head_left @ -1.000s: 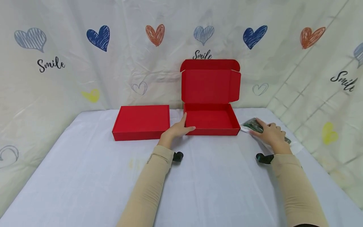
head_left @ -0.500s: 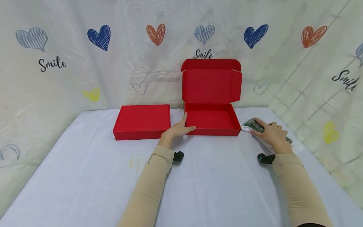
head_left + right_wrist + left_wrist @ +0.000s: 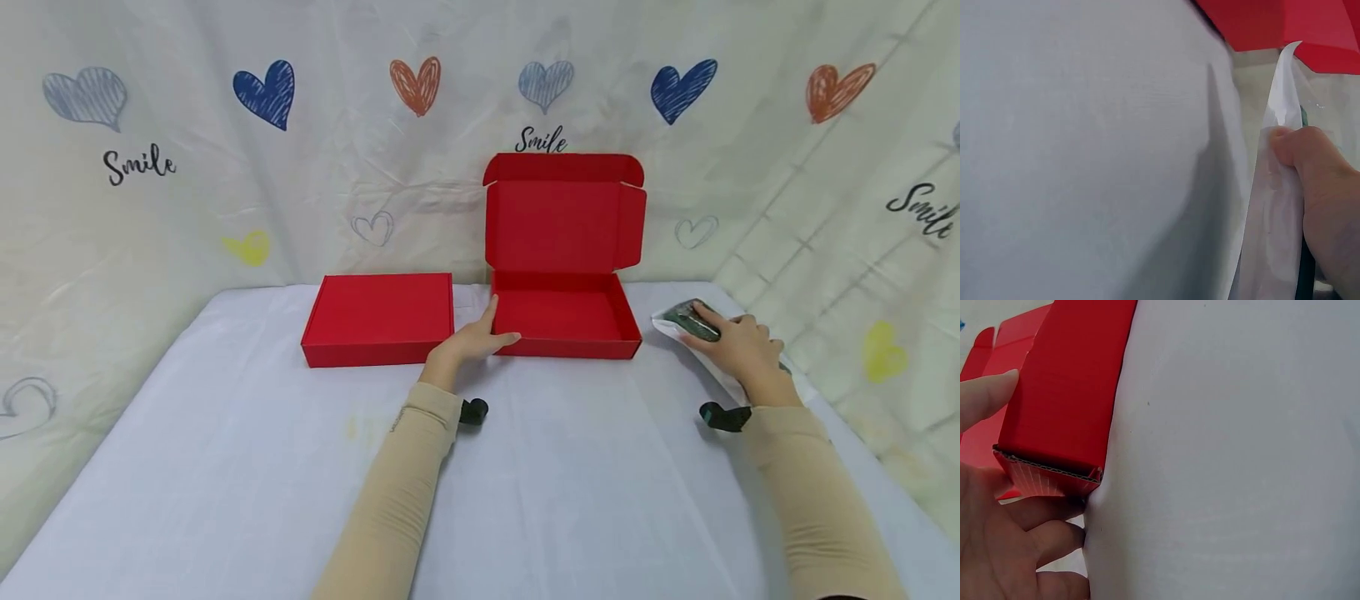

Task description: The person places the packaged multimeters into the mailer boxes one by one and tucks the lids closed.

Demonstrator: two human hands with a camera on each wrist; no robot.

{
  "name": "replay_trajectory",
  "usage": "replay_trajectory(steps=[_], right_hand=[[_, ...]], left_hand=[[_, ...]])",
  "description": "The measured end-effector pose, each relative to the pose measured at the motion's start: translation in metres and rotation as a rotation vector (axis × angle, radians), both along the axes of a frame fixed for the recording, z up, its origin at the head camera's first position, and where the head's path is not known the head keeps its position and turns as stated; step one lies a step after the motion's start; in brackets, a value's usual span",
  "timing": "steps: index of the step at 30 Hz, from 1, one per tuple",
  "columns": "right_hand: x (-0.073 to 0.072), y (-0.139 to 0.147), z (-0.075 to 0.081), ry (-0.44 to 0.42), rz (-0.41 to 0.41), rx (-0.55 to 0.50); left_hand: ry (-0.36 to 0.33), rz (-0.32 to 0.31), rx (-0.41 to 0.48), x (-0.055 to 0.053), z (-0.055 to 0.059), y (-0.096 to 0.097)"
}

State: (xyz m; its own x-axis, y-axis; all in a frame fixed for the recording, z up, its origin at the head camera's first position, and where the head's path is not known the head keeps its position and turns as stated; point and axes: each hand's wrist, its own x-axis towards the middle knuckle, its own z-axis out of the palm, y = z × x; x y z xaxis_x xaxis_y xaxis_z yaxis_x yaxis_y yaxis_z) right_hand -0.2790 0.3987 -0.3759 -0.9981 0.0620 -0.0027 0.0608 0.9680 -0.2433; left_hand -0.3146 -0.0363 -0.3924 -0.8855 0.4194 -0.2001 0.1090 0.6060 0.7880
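An open red cardboard box (image 3: 566,346) stands at the back of the table, its lid raised against the backdrop. My left hand (image 3: 474,340) grips its front left corner. In the left wrist view the thumb (image 3: 988,397) lies over the front wall and the other fingers bend by the side. To the right of the box, my right hand (image 3: 738,346) holds a plastic bag (image 3: 663,325), clear on one face and white on the other, with something dark green inside. The right wrist view shows the thumb pressing the bag's white face (image 3: 1275,206), the bag tilted up on edge.
A closed red box (image 3: 378,312) lies left of the open one, close to my left forearm. White cloth (image 3: 562,483) covers the table. Behind it hangs a pale backdrop (image 3: 315,200) printed with hearts. Dark wrist cameras (image 3: 723,417) jut out under both wrists.
My right hand has shifted slightly right, and the bag has come up with it, its near edge tilting off the cloth. The left hand keeps its place at the box corner.
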Motion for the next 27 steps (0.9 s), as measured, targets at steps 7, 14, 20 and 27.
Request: replay_trajectory(steps=[7,14,20,27], right_hand=[[-0.001,-0.002,0.016,0.034,0.036,0.028],[0.002,-0.014,0.038,0.092,0.073,0.058],[0.001,-0.028,0.052,0.063,0.1,0.06],[-0.006,-0.044,0.058,0.08,0.14,0.084]], left_hand=[[0.0,0.0,0.017,-0.002,-0.001,-0.002],[0.002,-0.012,0.016,0.0,-0.001,-0.001],[0.004,-0.008,0.011,0.001,0.001,-0.001],[-0.002,-0.006,0.02,0.001,0.001,-0.003]])
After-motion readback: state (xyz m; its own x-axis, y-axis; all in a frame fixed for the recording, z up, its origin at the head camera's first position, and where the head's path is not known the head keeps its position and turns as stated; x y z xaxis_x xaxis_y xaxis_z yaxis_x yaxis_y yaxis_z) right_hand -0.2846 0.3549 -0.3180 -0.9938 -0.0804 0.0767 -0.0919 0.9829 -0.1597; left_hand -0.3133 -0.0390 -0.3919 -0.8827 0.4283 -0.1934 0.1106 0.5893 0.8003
